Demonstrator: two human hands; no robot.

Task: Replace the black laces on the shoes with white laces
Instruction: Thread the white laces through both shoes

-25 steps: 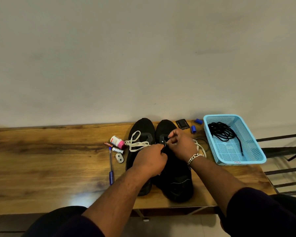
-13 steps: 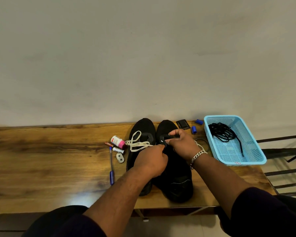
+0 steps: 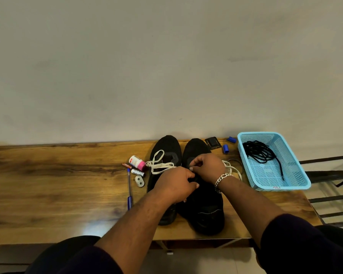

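- Resting on the wooden surface (image 3: 48,184), two black shoes (image 3: 202,210) stand side by side, toes toward the wall.
- The left hand (image 3: 175,184) curls over the right shoe's throat; what it grips, I cannot tell.
- The right hand (image 3: 207,167), a silver bracelet (image 3: 223,178) at its wrist, has fingers bent at the eyelets, seemingly pinching something small.
- A white lace (image 3: 159,163) lies looped on the left shoe; another white lace (image 3: 233,169) trails right.
- A pen (image 3: 129,190), batteries (image 3: 137,172) and pill bottle (image 3: 136,162) lie left.
- Black laces (image 3: 259,152) sit in the blue basket (image 3: 297,175).
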